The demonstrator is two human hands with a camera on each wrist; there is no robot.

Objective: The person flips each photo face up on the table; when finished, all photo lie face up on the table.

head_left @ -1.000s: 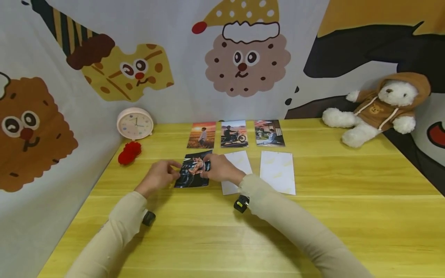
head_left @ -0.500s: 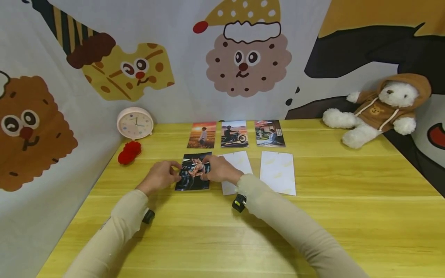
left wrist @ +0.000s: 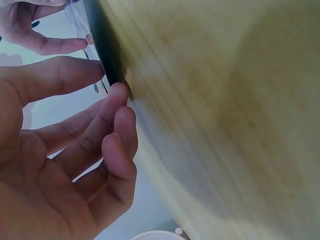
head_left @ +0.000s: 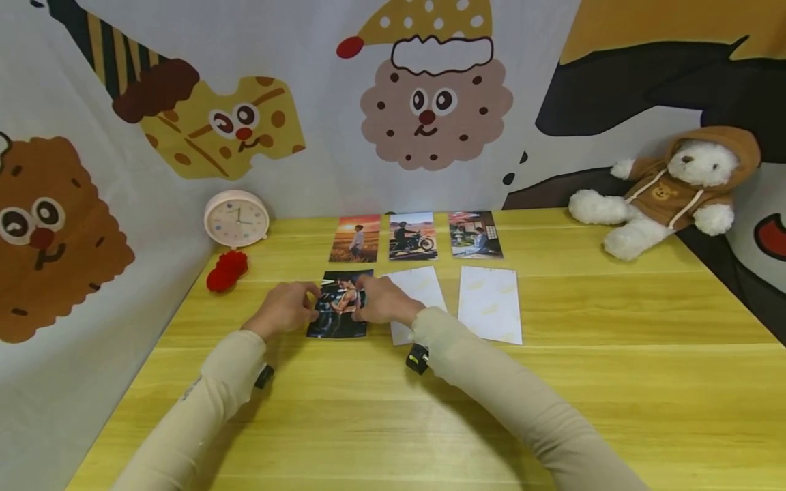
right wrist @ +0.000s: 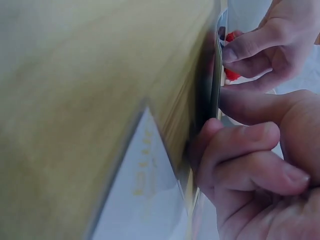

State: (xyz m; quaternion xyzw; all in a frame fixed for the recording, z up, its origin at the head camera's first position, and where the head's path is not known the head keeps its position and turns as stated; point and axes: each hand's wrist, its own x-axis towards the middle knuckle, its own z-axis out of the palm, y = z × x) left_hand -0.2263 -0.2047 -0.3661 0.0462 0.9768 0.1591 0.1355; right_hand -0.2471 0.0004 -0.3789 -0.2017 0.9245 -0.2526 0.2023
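A photo (head_left: 336,322) of a muscular person in a dark setting lies picture side up between the two hands, in the near row of the head view. My left hand (head_left: 282,308) pinches its left edge between thumb and fingertips; the left wrist view shows the photo (left wrist: 107,45) edge-on at those fingertips. On the opposite edge, my right hand (head_left: 387,300) pinches it with thumb and index finger, the other fingers curled in the right wrist view. Beneath the right wrist, a white card (head_left: 414,283) is partly covered. Another white card (head_left: 489,303) lies farther right.
Behind are three photos in a row: a sunset field (head_left: 356,239), a motorcycle rider (head_left: 413,239) and a garden scene (head_left: 475,236). A pink clock (head_left: 237,218) and a red fuzzy item (head_left: 227,271) stand left; a teddy bear (head_left: 669,184) sits at right.
The photo has come slightly nearer the person and lies straighter than a second ago. Both hands keep their pinch on its edges; the right hand has shifted slightly left.
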